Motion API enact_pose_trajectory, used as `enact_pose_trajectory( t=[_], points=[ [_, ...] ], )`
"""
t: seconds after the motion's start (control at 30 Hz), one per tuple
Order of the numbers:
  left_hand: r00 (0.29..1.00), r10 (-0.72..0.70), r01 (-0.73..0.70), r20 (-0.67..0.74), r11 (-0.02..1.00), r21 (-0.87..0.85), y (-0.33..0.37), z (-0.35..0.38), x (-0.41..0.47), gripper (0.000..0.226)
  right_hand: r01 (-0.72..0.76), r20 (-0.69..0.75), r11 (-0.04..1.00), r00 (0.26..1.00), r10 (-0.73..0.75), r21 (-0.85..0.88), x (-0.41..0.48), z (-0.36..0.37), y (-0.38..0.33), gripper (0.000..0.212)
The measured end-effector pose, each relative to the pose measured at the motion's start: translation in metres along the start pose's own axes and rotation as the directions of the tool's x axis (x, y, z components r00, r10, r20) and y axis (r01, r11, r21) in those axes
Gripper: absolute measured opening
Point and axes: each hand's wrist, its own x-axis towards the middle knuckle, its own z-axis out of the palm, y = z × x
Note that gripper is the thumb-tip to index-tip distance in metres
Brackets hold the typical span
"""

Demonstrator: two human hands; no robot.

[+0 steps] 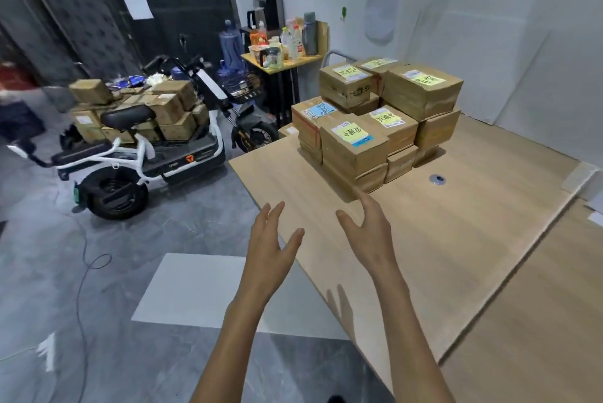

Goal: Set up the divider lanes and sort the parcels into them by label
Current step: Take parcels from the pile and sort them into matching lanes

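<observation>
A stack of cardboard parcels (375, 122) stands on the far left part of the wooden table (456, 239). Most carry yellow handwritten labels; one parcel (313, 115) on the left has a blue label. My left hand (272, 249) and my right hand (370, 233) are both raised in front of the stack, palms facing each other, fingers straight and spread, holding nothing. My right fingertips are close to the lowest front parcel (365, 179). No dividers are in sight.
An electric scooter (146, 148) loaded with more cardboard boxes stands on the grey floor at left. A small table (280, 63) crowded with bottles stands behind it. A white sheet (192, 291) lies on the floor by the table's edge. White boards lean against the right wall.
</observation>
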Motion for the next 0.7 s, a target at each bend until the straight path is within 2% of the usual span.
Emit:
enact_pose_trajectory(
  t=[0.4, 0.7],
  points=[
    [0.998, -0.005, 0.011, 0.067, 0.996, -0.087, -0.041, 0.0, 0.169, 0.057, -0.044, -0.055, 0.99, 0.998, 0.037, -0.131, 0.14, 0.07, -0.014, 0.055],
    [0.975, 0.093, -0.067, 0.203, 0.989, -0.129, -0.094, -0.034, 0.334, 0.057, -0.136, -0.223, 0.985, 0.969, 0.109, -0.109, 0.249, 0.17, -0.052, 0.052]
  ],
)
